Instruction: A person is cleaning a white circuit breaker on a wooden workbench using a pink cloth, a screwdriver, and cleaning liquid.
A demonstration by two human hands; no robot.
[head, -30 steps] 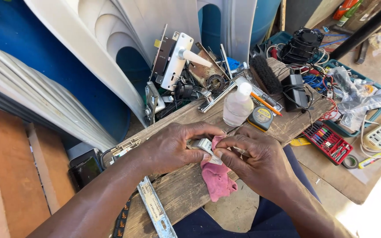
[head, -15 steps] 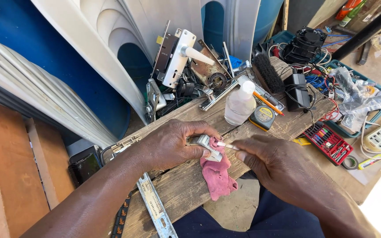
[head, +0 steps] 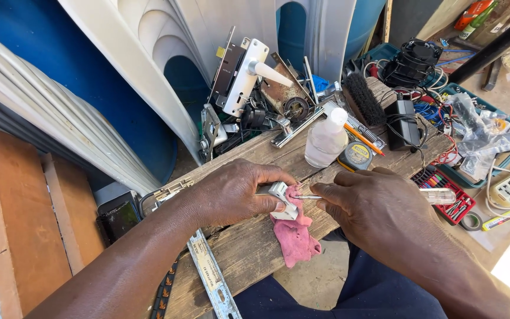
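My left hand point(head: 234, 192) grips a small silver padlock point(head: 283, 198) over a worn wooden board point(head: 249, 248). A pink rag point(head: 295, 237) hangs beneath the padlock. My right hand point(head: 376, 207) holds a thin screwdriver with a clear handle point(head: 438, 196); its metal shaft point(head: 307, 197) points left and its tip touches the padlock.
A clear plastic bottle point(head: 326, 140) and a yellow tape measure point(head: 358, 155) stand behind my hands. A white door lock with handle point(head: 244, 77), a black brush point(head: 363, 99) and metal parts lie further back. A red screwdriver-bit case point(head: 444, 184) sits right; a metal strip point(head: 212, 277) lies front left.
My right hand has drawn back to the right, off the padlock, so the screwdriver shaft and handle now show. The left hand still holds the padlock over the rag.
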